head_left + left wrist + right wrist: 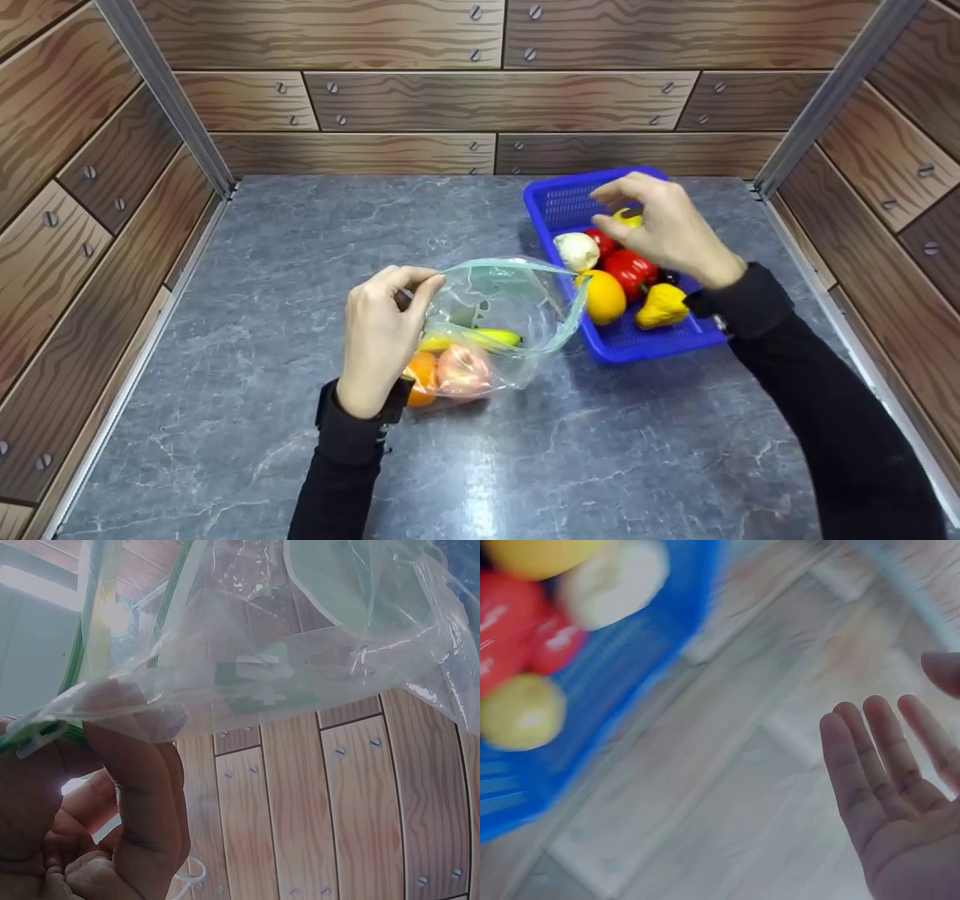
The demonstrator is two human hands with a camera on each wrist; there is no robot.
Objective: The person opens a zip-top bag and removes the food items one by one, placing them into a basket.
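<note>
My left hand (pixel 379 337) pinches the rim of a clear zip bag (pixel 525 367) with a green-tinted edge; the left wrist view shows thumb and finger on the green zip strip (pixel 75 664). The bag's mouth gapes upward. Inside lie a banana (pixel 495 337), an orange (pixel 421 375) and a pinkish round fruit (pixel 463 371). My right hand (pixel 664 225) hovers over a blue plastic basket (pixel 630 352), holding nothing, its fingers apart from the thumb. Its fingers look extended in the right wrist view, to the right of the basket.
In the basket lie a white bulb (pixel 576 251), a red bell pepper (pixel 630 273), a smaller red item (pixel 601 241), an orange-yellow fruit (pixel 604 298), a lumpy yellow item (pixel 663 306) and a dark item, partly hidden. Wood-patterned walls (pixel 405 101) enclose the grey marbled table (pixel 247 337).
</note>
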